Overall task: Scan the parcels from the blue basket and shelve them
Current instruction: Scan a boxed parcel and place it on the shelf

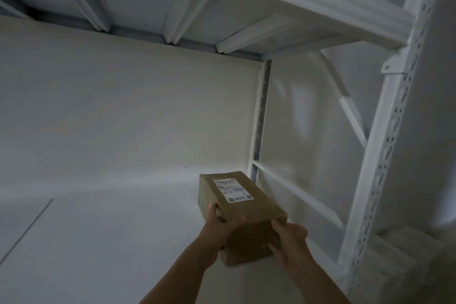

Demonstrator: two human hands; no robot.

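Gripping the brown parcel (243,207) at its near end with left hand (219,226) and right hand (288,237), low over the shelf (98,242) near its back right corner, probably stiff, lightish cardboard, so best held by the side edges.

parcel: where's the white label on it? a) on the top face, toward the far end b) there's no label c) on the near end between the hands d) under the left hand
A: the white label lies on the upward face of the parcel, toward its far end, while the left hand and the right hand grip the near end.
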